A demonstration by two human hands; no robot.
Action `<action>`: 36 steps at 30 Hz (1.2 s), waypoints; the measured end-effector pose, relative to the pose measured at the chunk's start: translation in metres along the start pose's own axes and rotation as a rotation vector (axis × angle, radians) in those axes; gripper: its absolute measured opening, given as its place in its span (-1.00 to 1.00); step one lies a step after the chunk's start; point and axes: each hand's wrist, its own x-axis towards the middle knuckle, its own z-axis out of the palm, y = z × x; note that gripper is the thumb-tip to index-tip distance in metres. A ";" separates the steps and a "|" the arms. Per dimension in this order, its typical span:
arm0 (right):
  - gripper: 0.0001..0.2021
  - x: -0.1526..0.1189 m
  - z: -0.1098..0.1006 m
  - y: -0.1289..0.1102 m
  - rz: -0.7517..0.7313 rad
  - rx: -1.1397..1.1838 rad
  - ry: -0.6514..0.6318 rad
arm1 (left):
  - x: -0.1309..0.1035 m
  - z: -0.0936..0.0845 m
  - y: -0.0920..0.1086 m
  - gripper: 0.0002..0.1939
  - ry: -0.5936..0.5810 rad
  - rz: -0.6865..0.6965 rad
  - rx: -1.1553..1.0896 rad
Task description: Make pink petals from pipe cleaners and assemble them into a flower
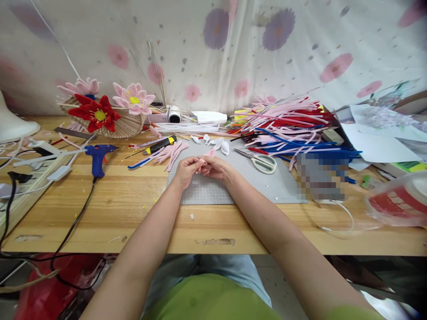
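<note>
1. Two bare hands meet over the far edge of the grey cutting mat [213, 191], which lies on the wooden surface [133, 209].
2. Left hand [188, 171] is curled closed, its fingertips pinching a pink pipe-cleaner piece [207, 156] from the left.
3. Right hand [216, 168] is closed on the same piece from the right, touching the left hand; the piece's tip pokes up just beyond the fingers.
4. Scissors [262, 161] with pale handles lie on the mat, just right of the hands.
5. White petal shapes [218, 143] rest at the mat's far edge.
6. Loose pink strips [171, 153] and a yellow-and-black knife [160, 145] lie just beyond the mat's far left corner.
7. Blue glue gun [98, 158] stands well left of the mat, its black cord trailing toward the near edge.
8. Heaped pipe cleaners [293, 126] in pink, red and blue lie beyond the mat's far right corner.
9. Finished flowers, one red flower [95, 114] and one pink flower [133, 98], rest on a straw fan far left of the mat, against the floral cloth.
</note>
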 end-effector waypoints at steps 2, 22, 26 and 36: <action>-0.73 -0.001 0.001 0.001 -0.011 -0.019 -0.022 | 0.000 -0.004 0.003 -0.75 -0.059 -0.040 -0.013; -0.68 -0.018 -0.029 -0.027 -0.370 -0.857 0.162 | 0.003 -0.025 0.015 -0.72 -0.039 -0.175 0.190; -0.66 -0.018 -0.020 -0.025 -0.376 -0.987 0.117 | 0.003 -0.023 0.016 -0.70 -0.004 -0.153 0.228; -0.71 -0.007 -0.024 -0.021 -0.519 -0.963 0.525 | 0.013 -0.023 0.013 -0.70 0.393 -0.035 0.112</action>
